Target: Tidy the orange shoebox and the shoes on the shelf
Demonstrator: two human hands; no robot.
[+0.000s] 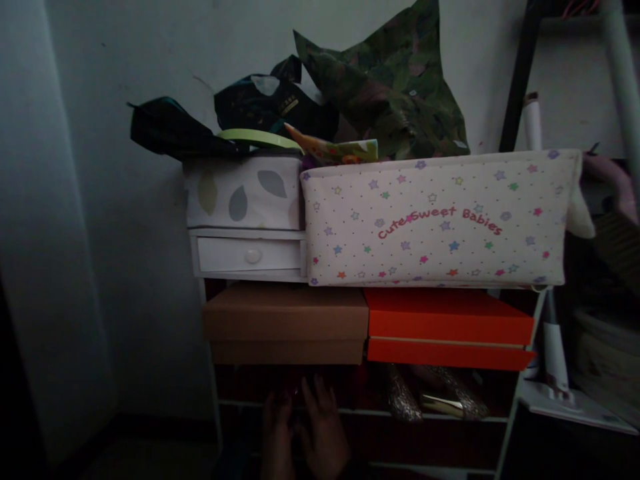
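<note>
Both hands reach into the dark shelf space under the boxes at the bottom of the head view. My left hand (pixel 277 433) and my right hand (pixel 324 430) lie close together, fingers stretched toward the shelf's back. The right hand's fingers are apart. Whether either holds anything is lost in shadow. Directly above them sits a brown cardboard box (pixel 285 321), and beside it an orange box (pixel 447 327). Glittery shoes (pixel 430 397) lie on the shelf to the right of my hands.
A star-printed fabric bin (pixel 435 220) reading "Cute Sweet Babies" rests on the boxes, next to a small white drawer unit (pixel 249 255) topped by a leaf-print box (pixel 243 192). Dark bags and green patterned wrapping (pixel 395 87) pile on top. The wall stands at left.
</note>
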